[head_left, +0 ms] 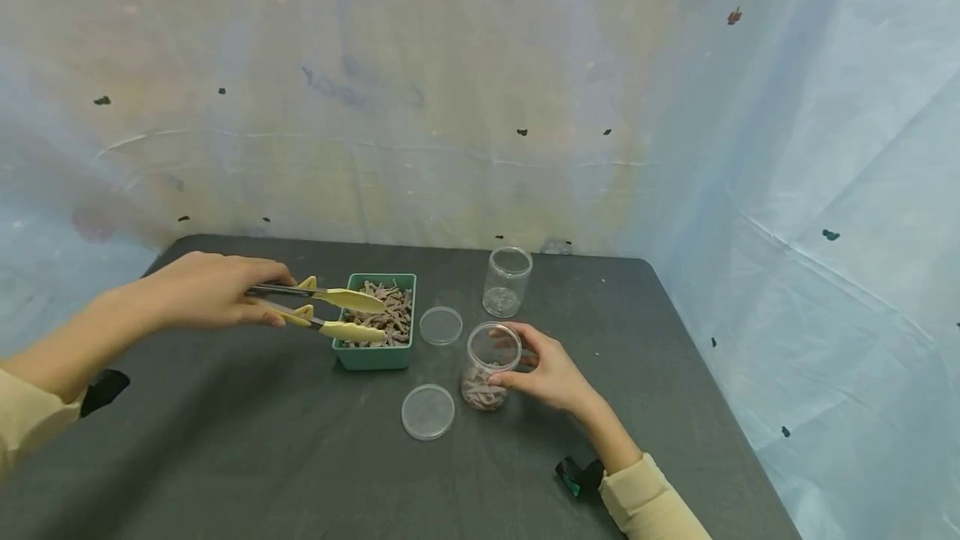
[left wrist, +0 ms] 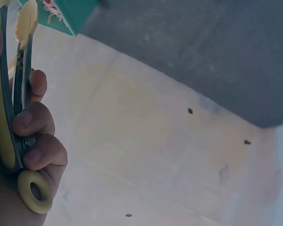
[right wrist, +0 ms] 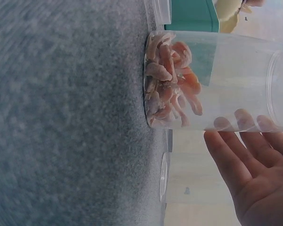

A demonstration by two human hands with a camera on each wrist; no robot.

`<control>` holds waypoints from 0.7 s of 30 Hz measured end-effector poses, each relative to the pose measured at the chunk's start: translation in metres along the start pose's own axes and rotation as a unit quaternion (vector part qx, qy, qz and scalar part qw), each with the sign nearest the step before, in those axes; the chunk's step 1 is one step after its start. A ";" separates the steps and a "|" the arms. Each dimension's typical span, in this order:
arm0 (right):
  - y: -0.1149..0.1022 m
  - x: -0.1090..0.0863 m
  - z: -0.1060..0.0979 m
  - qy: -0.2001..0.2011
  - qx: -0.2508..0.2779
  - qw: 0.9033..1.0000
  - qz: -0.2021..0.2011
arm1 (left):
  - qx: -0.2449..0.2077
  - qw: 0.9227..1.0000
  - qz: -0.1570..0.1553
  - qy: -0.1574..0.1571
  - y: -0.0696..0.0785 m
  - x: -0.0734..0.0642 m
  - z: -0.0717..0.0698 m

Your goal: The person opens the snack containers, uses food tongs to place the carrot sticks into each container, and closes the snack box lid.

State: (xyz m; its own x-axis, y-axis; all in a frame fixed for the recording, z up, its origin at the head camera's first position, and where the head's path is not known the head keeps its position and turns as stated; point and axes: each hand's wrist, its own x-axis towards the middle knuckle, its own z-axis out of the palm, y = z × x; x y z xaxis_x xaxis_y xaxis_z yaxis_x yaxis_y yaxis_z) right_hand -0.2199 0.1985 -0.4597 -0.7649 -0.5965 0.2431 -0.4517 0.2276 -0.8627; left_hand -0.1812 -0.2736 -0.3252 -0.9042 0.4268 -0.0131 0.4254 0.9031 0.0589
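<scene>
In the head view, my left hand (head_left: 213, 290) grips yellow-tipped metal tongs (head_left: 352, 302), whose two tips stand apart over a green box (head_left: 372, 359). Thin greyish-brown strips (head_left: 396, 311) fill that box. The left wrist view shows curled fingers (left wrist: 40, 117) around the tong handles, a yellow ring at the handle end. On the right, my right hand (head_left: 553, 373) holds an uncapped clear jar (head_left: 489, 346) from its side, thumb and fingers around the upper part. Similar strips (right wrist: 170, 80) lie in the bottom of this jar, which stands upright on the table.
A second clear jar (head_left: 507, 282), also uncapped, stands behind the held one. Two clear round lids lie on the dark table (head_left: 315, 457): one lid (head_left: 441, 326) beside the box, another lid (head_left: 428, 412) nearer. A pale plastic sheet (head_left: 420, 107) hangs behind the table.
</scene>
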 end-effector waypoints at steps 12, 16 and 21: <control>0.001 0.001 0.001 -0.001 0.004 1.000 0.002 | 0.055 0.998 0.004 -0.028 -0.007 0.011 -0.009; 0.001 0.001 0.001 -0.002 0.004 1.000 0.002 | 0.057 0.998 0.003 -0.032 -0.003 0.016 -0.008; -0.001 0.001 0.000 0.000 -0.001 1.000 0.004 | 0.051 0.998 -0.007 -0.038 -0.001 0.020 -0.007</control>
State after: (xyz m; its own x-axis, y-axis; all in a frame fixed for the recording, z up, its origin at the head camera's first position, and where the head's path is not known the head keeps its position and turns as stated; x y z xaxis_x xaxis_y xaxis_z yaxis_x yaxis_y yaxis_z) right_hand -0.2199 0.1979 -0.4592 -0.7683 -0.5947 0.2367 -0.4470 0.2339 -0.8634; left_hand -0.1997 -0.2666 -0.3188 -0.9063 0.4130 -0.0900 0.4178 0.9075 -0.0427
